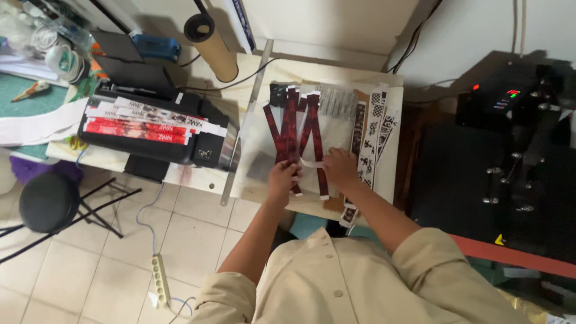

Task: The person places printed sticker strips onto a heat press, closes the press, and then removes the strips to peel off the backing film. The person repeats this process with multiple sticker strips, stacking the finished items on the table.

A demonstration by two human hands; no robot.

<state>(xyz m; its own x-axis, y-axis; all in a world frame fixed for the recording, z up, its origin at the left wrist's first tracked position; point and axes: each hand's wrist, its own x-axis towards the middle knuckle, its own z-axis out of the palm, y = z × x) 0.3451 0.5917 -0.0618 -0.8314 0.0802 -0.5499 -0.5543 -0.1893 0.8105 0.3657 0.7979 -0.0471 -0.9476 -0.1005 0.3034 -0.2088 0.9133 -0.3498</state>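
Here, both hands work over a pale sheet (264, 129) on the table (393, 180), sorting dark red printed strips (291, 129). Left hand (281, 178) sits at the near ends of the red strips, fingers curled and pinched on a strip end; the exact strip cannot be told. Right hand (341, 168), at 3 o'clock from the left, has fingers closed down on a thin white strip (312, 163) that runs between the 2 hands. The red strips fan toward 12 o'clock, crossing one another near their middles. At 3 o'clock of the right hand lie black-and-white patterned strips (373, 129), just beside a brown strip (358, 129). A metal ruler (246, 123) lies along the sheet's 9 o'clock edge; beyond it a black printer (147, 144) carries more red and white strips (141, 123). Judgement: the step is separating or aligning 1 strip from the fan. To do it well, keep the left pinch low and steady at the ends, draw sideways rather than upward, and avoid dragging crossed neighbours.
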